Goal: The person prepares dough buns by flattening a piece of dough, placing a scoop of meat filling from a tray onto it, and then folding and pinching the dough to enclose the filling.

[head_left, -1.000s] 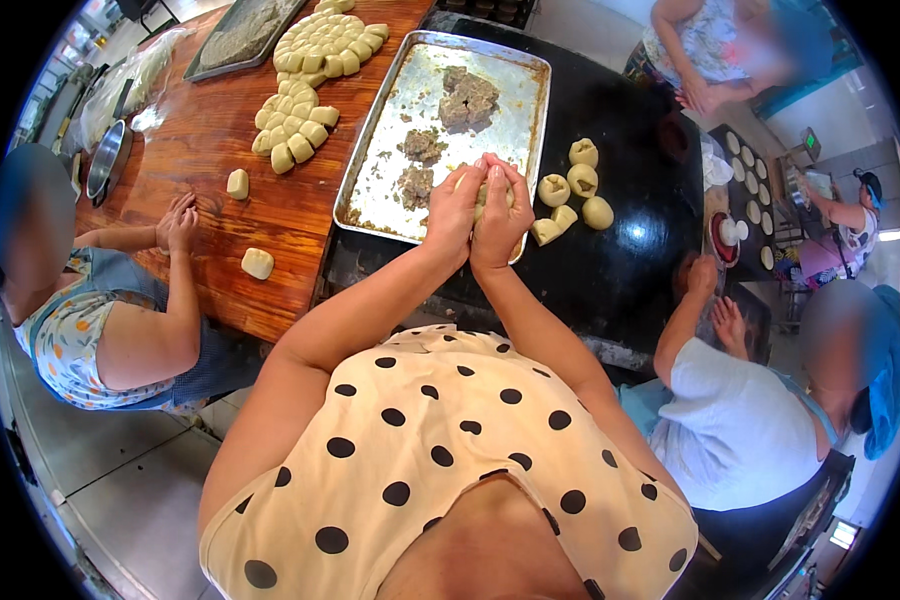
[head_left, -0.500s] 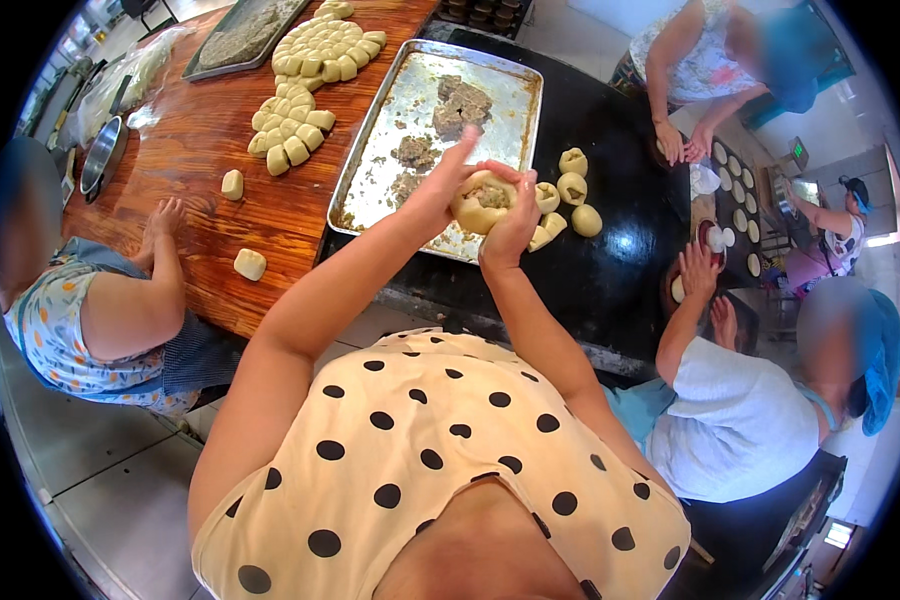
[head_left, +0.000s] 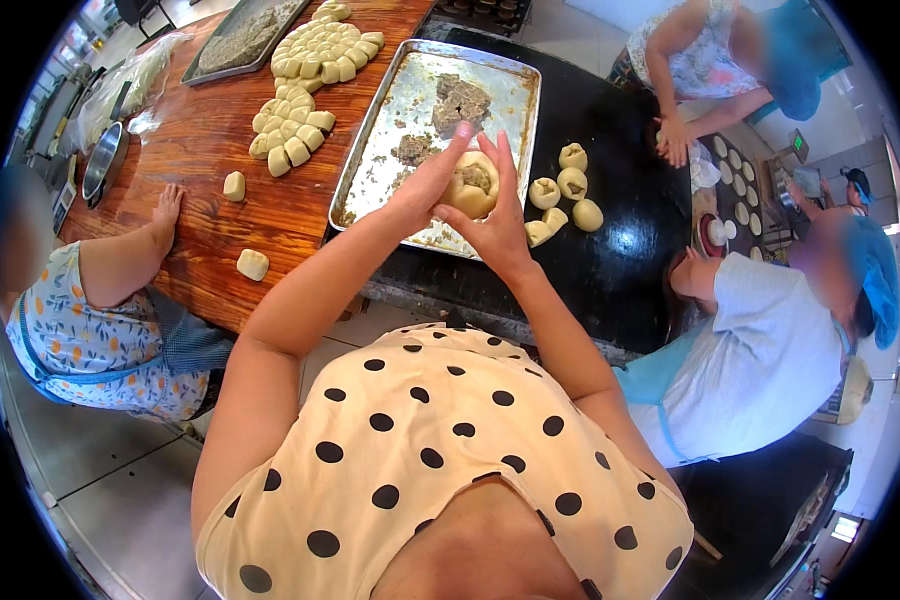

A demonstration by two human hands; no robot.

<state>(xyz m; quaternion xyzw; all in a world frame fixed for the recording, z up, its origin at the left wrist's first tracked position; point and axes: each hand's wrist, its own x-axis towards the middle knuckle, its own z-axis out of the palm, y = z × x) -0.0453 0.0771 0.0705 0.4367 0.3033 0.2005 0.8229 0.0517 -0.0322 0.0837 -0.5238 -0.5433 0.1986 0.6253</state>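
Observation:
Between my two hands, above the near right part of a metal tray (head_left: 370, 150), is a round of dough (head_left: 475, 190) with brown-grey filling showing in its opening. My left hand (head_left: 425, 190) cups its left side, thumb raised. The fingers of my right hand (head_left: 497, 222) curve round its right side and underneath. On the tray lie crumbly lumps of filling (head_left: 460, 103). Just right of the tray, on the black table, sit several filled dough balls (head_left: 572, 183), some with filling showing at the top, beside small pieces of plain dough (head_left: 546, 228).
Many cut dough pieces (head_left: 315, 50) lie on the wooden table (head_left: 200, 110), with two single ones nearer me. A filling tray (head_left: 240, 40) and a metal pan (head_left: 105, 160) stand farther left. Co-workers stand at left and right; flat dough rounds (head_left: 740, 185) lie at far right.
My hands have turned the filled dough and shifted it slightly, and its opening looks narrower. One more filled ball sits beside the tray. The co-worker at right has leaned forward.

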